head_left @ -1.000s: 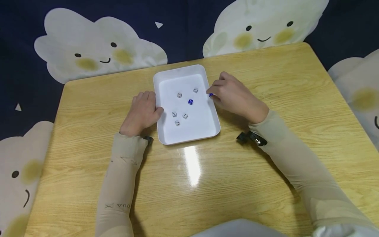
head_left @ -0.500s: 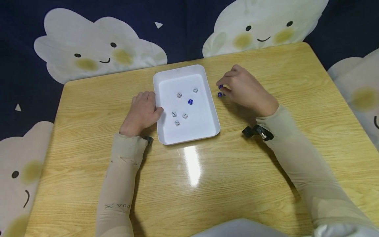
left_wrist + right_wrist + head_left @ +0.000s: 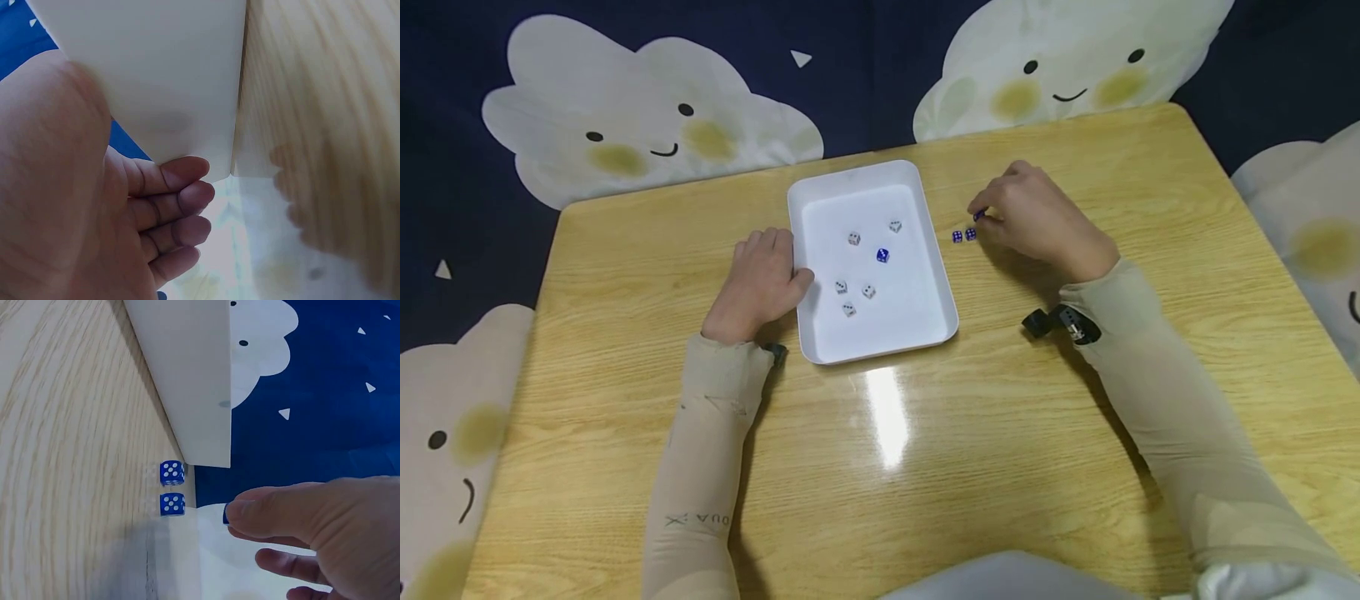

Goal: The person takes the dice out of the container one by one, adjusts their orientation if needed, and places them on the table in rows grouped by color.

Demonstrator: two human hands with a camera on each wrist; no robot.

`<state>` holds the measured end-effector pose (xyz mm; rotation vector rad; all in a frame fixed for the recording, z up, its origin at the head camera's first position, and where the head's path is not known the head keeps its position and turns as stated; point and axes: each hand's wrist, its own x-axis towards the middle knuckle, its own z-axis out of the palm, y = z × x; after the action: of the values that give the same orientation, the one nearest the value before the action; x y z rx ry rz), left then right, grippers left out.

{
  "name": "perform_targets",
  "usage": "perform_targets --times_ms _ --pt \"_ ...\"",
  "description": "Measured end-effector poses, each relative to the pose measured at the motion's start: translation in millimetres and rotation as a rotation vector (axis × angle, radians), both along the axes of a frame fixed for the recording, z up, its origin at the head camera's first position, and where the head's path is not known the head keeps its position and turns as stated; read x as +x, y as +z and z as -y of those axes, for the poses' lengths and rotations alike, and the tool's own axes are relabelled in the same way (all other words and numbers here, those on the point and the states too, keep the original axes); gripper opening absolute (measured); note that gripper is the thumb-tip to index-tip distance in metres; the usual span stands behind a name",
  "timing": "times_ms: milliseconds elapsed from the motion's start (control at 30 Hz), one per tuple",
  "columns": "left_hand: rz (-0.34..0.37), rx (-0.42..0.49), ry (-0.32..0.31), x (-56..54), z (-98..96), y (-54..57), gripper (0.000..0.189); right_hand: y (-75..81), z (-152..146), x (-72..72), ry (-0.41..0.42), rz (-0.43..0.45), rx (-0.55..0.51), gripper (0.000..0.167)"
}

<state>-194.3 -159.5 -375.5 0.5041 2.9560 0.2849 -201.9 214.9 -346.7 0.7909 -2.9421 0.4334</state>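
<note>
A shallow white tray (image 3: 820, 346) lies on the table, with several white dice and one blue die (image 3: 882, 256) in it. My left hand (image 3: 756, 283) holds the tray's left wall, thumb over the rim; in the left wrist view the curled fingers (image 3: 187, 197) are on the outer side. Right of the tray, my right hand (image 3: 1041, 217) pinches another blue die (image 3: 226, 514) between thumb and finger, raised off the table and mostly covered by the thumb. Beside it, two blue dice (image 3: 172, 472) sit in a row on the table, close to the tray's right wall.
The wooden table (image 3: 880, 500) ends at a dark blue cloth (image 3: 865, 75) printed with smiling clouds, along its back and sides. A black wrist camera (image 3: 1037, 323) sticks out below the right wrist.
My right hand has carried a blue die from the tray's right rim out over the table, past two blue dice standing there. The left hand has stayed on the tray.
</note>
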Motion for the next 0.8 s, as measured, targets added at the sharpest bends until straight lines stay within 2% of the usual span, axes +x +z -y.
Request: perform_targets --times_ms 367,800 --pt "0.007 0.002 0.004 0.9 -0.4 1.0 0.033 -4.6 -3.6 -3.3 -0.033 0.09 0.037 0.022" --pt "0.005 0.014 0.004 1.3 0.0 0.9 0.034 -12.5 -5.9 -7.0 -0.016 0.118 0.089 0.022"
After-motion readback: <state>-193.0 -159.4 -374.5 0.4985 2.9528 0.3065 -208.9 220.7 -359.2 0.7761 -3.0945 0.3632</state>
